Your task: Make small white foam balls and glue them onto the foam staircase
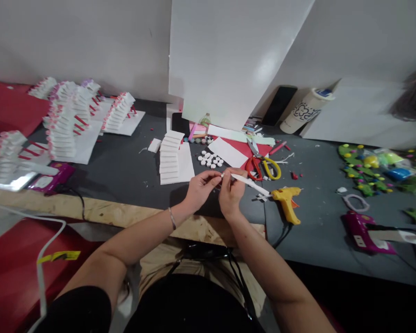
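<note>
My left hand (201, 188) and my right hand (230, 192) meet over the table's front edge, fingers pinched together. A long thin white strip (247, 181) runs from the right hand's fingers towards the glue gun. Its near end shows as a small white bit between both hands' fingertips, so the left fingers seem closed on that end, partly hidden. Just beyond the hands lies a cluster of small white round pieces (210, 160). Left of them, white steps (169, 157) made of stacked blocks stand on a white board (186, 162).
Red-and-yellow scissors (260, 162) and a yellow glue gun (286, 201) lie to the right. Finished-looking white stair models (64, 125) stand at left. A cup (303, 111) and a phone (279, 104) lean at the back wall. Purple devices (364, 233) with cords lie on both sides.
</note>
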`<state>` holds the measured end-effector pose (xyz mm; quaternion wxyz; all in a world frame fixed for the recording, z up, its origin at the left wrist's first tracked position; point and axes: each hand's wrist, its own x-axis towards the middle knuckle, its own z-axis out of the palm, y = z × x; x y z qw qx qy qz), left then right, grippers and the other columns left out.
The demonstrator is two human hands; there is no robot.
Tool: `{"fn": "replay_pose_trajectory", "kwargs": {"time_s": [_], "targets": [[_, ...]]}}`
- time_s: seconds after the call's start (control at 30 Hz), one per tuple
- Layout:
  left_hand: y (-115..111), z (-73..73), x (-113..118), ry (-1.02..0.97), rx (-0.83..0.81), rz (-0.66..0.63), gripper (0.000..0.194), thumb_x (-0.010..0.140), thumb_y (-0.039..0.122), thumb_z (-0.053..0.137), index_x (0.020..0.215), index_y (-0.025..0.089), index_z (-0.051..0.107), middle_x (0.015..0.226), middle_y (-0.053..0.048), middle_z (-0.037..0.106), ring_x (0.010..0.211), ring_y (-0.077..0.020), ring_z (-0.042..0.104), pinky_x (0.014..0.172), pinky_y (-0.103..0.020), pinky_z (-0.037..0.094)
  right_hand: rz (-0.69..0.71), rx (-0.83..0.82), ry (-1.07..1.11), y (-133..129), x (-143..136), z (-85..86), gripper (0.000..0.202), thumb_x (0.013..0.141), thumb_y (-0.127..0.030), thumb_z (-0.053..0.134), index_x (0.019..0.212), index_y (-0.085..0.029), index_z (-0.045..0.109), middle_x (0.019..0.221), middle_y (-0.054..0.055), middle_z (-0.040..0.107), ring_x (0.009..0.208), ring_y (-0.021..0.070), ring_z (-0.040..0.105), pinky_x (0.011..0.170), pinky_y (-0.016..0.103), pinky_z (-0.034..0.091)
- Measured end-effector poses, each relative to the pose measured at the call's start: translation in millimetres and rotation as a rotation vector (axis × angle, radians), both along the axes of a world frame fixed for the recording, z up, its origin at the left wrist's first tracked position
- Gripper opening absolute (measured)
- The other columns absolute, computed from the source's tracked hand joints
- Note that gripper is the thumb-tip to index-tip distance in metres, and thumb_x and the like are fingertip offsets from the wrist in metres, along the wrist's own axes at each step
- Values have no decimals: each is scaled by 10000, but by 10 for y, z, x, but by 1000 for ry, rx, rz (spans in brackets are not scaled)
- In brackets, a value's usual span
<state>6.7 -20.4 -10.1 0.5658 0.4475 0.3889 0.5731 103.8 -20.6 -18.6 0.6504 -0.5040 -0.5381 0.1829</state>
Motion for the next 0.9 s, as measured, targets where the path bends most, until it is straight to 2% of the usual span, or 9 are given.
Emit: {"fn": "replay_pose_trajectory", "kwargs": {"time_s": [0.13, 0.27, 0.6, 0.9], "targets": [[25, -9, -1, -85, -41, -27, 320, 622, 396, 845, 775, 161, 691, 731, 8, 671, 668, -114, 594, 679, -256, 500, 40, 36, 1, 20, 10, -28, 147, 953, -364, 500, 914, -223, 486, 865, 18, 558, 779, 144, 576, 731, 309, 505], [53, -16, -19, -111, -51, -46, 323, 669, 420, 820, 791, 149, 692, 697, 6, 660, 620, -100, 570, 653, -248, 487, 33, 63, -61, 20, 41, -8, 147, 948, -350, 510, 892, -217, 535, 869, 25, 590, 801, 151, 594, 741, 310, 505], [65, 2, -88, 5, 43, -3, 259, 743, 401, 773, 813, 160, 708, 699, -2, 672, 611, -103, 581, 638, -244, 490, 54, 41, -78, 14, 51, -13, 159, 929, -359, 539, 878, -213, 575, 852, 26, 625, 766, 152, 608, 704, 300, 504], [88, 7, -78, -63, -2, -16, 272, 684, 400, 820, 770, 163, 716, 665, 1, 674, 603, -102, 582, 611, -237, 483, 126, 23, 72, 4, 12, -50, 195, 919, -414, 563, 889, -222, 569, 872, 17, 562, 782, 153, 577, 710, 313, 502]]}}
